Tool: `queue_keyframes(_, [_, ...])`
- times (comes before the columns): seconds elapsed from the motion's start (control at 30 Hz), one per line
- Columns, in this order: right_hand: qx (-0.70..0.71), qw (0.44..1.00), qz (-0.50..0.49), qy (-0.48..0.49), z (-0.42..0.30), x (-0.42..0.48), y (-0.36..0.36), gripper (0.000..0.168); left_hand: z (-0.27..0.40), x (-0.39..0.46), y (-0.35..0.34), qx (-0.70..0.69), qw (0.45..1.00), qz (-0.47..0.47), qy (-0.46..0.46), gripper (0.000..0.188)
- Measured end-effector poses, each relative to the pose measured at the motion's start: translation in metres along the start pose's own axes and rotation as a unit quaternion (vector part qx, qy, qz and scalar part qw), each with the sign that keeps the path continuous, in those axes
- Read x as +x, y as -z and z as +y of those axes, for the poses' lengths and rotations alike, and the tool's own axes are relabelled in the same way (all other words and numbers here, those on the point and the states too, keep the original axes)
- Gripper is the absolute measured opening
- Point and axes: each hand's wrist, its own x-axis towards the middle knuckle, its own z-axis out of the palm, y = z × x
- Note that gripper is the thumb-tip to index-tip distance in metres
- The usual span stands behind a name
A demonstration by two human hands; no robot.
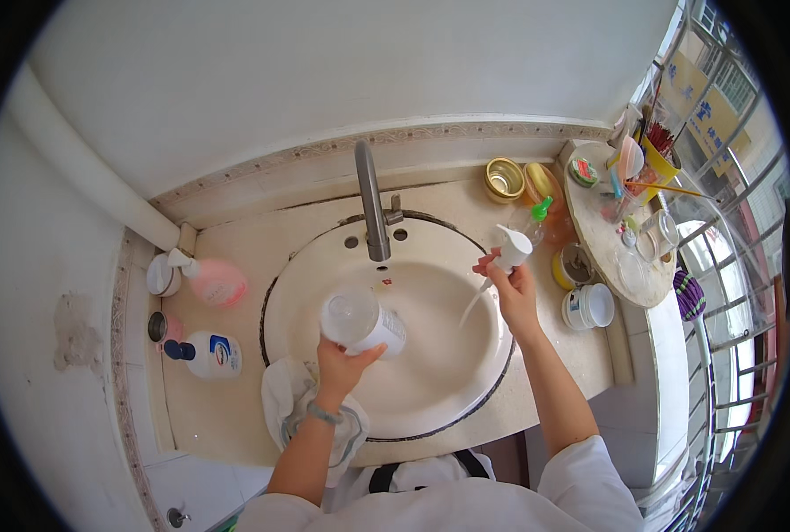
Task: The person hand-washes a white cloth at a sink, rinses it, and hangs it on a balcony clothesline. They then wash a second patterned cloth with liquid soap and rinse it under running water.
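Over the left side of the white washbasin (448, 399), my left hand (343, 369) grips a translucent plastic bottle (355, 319) tipped on its side. Its lower end faces up to the left; the label wraps the far part. My right hand (516, 292) holds a white pump head (515, 247) above the basin's right rim. From it a thin dip tube (476, 300) hangs down and left over the bowl. Pump and bottle are apart. Between them rises the grey metal faucet (370, 199); no water stream shows from its spout.
On the left counter stand a pink pump bottle (217, 282) and a white bottle with a blue pump (214, 355). A white cloth (287, 392) drapes over the front rim. Rightward are a gold bowl (504, 179), a green-topped spray bottle (540, 211), a white jar (588, 307) and a cluttered ledge (588, 206).
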Motion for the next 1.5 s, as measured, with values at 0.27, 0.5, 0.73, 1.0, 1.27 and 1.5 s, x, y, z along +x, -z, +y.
queue_keyframes(0.27, [-0.023, 0.999, 0.020, 0.038, -0.005, -0.028, 0.006, 0.022, 0.003, -0.012, 0.009, 0.057, 0.998, 0.020, -0.003, 0.073])
queue_keyframes(0.5, [-0.011, 0.998, 0.027, 0.063, -0.010, -0.033, -0.012, 0.025, 0.017, -0.009, 0.015, 0.130, 0.987, 0.042, -0.084, 0.083])
queue_keyframes(0.73, [0.067, 0.982, -0.002, 0.178, -0.068, -0.040, -0.046, 0.029, 0.022, -0.031, 0.019, 0.170, 0.967, 0.075, -0.174, 0.087])
queue_keyframes(1.0, [0.040, 0.988, 0.013, 0.148, -0.051, -0.049, -0.042, 0.027, 0.017, -0.030, 0.004, 0.218, 0.961, 0.068, -0.159, 0.079])
queue_keyframes(1.27, [-0.046, 0.997, -0.051, 0.045, -0.003, -0.052, -0.045, 0.015, 0.067, -0.029, 0.042, 0.005, 0.985, 0.116, -0.129, 0.054])
queue_keyframes(1.5, [-0.368, 0.880, -0.278, -0.117, 0.048, -0.069, -0.116, 0.039, 0.117, -0.062, 0.111, 0.095, 0.970, 0.163, -0.152, 0.068])
